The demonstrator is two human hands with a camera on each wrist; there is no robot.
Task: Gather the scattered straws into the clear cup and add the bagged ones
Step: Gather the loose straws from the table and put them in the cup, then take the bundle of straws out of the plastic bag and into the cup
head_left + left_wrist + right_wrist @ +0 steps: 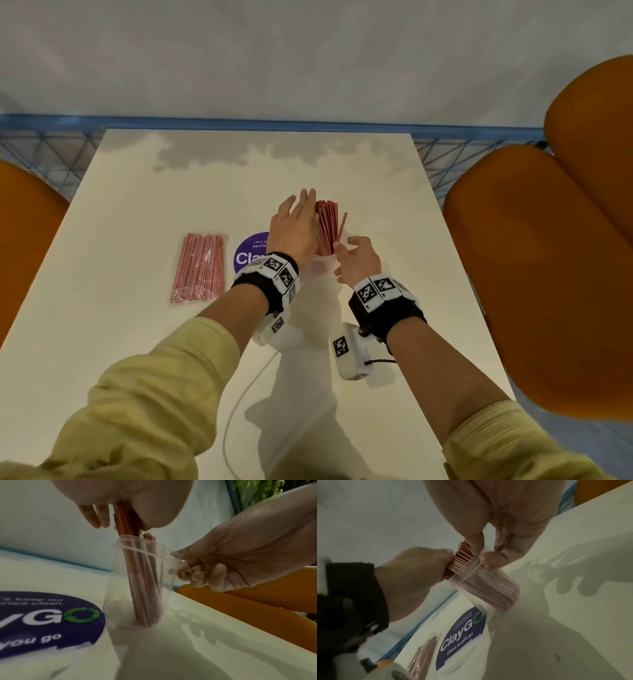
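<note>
A clear cup (322, 263) stands upright mid-table with a thick bundle of red straws (325, 222) in it; one straw leans out to the right. My left hand (294, 222) is against the bundle's left side above the rim, fingers nearly straight, thumb on the near side, so the straws (126, 520) sit between thumb and fingers. My right hand (356, 257) pinches the cup's rim (173, 557) on the right. From the right wrist, thumb and fingertips (491, 559) close on the rim, and the left hand (412, 577) holds the straw tops (462, 555). A sealed bag of straws (198, 267) lies flat to the left.
A round purple sticker (248, 255) is on the white table (137, 342) between bag and cup. Orange chairs stand at the right (548, 274) and left (20, 240). A white cable (239, 404) trails toward the near edge. A blue rail runs behind the table.
</note>
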